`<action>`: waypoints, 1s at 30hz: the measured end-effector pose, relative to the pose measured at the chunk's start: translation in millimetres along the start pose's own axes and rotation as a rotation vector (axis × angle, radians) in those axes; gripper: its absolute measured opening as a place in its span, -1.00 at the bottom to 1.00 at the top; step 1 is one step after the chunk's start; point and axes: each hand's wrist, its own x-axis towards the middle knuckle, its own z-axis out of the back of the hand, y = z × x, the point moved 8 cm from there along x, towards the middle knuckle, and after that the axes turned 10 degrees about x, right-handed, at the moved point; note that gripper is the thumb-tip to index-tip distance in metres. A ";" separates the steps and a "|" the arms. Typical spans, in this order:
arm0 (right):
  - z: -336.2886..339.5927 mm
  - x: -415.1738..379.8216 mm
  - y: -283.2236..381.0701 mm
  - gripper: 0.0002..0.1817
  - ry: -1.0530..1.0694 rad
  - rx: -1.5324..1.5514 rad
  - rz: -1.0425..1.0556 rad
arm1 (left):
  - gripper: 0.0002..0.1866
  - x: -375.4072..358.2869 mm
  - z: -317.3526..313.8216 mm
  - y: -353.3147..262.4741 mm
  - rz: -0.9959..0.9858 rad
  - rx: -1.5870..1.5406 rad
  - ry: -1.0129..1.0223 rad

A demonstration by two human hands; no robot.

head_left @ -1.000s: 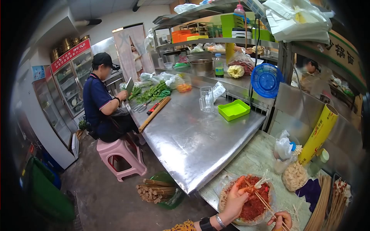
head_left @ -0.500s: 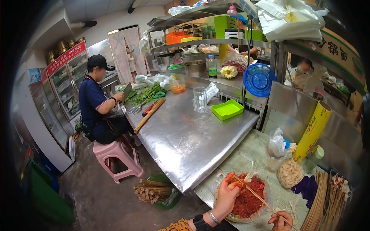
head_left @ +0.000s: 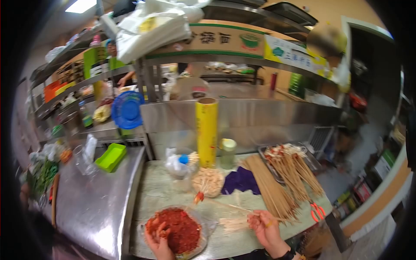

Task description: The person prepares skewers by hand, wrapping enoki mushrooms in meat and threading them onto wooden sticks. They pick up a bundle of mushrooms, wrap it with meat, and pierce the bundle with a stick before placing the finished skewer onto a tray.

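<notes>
My right hand is closed around the lower end of a thin bamboo skewer. At its far tip sits a small red-coated bundle with pale enoki-like strands. My left hand, its fingertips smeared red, is at the left edge of a plastic-lined bowl of red minced mixture; its fingers are curled but apart. Pale loose strands lie between the bowl and my right hand. Beyond the skewer tip stands a container of pale pieces.
Bare skewers lie beside a tray of loaded skewers. A purple cloth, yellow film roll and lidded jar stand or lie at the back. Orange-handled scissors are near the right edge; a green tray is at left.
The view has swung right. My right hand has carried the skewer away from the bowl, its tip now loaded with the red bundle. My left hand has let go of the tip.
</notes>
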 end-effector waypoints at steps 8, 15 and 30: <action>53.7 33.3 115.1 -0.63 -0.242 0.019 0.374 | -0.55 -3.9 -17.1 -24.2 -0.036 0.113 0.121; 122.0 160.8 167.3 -0.62 -0.354 0.025 0.528 | -0.57 -4.9 -19.7 -25.4 -0.045 0.131 0.108; 141.4 169.1 97.5 -0.70 -0.411 -0.044 0.083 | -0.51 -2.5 -8.8 2.9 -0.004 0.129 0.112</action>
